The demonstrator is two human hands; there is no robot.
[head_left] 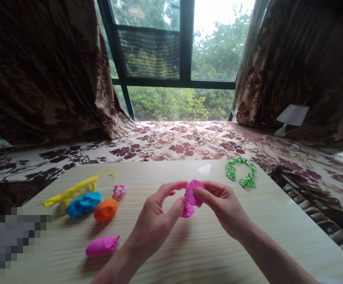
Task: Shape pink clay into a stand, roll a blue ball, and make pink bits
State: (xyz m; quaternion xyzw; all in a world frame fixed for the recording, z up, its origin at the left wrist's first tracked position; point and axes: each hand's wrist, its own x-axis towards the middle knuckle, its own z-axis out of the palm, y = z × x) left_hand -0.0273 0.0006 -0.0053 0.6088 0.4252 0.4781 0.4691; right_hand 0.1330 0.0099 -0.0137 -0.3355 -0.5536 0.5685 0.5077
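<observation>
A flattened piece of pink modelling clay (193, 192) is held above the table between my two hands, with a second lobe hanging below it. My left hand (156, 215) pinches its left side between thumb and index finger. From the right, my right hand (223, 205) grips the upper disc, thumb pressed on its face. Lower left on the table lies a separate pink clay roll (102, 246) with a crimped end. Part of the held clay is covered by my fingers.
On the wooden table (248, 252) stand a yellow animal figure (76, 189), a blue lump (84, 204), an orange rounded piece (105, 210) and a small pink-and-white cluster (119, 191). A green chain (240, 171) lies at the back right. Beyond is a white lamp (292, 115).
</observation>
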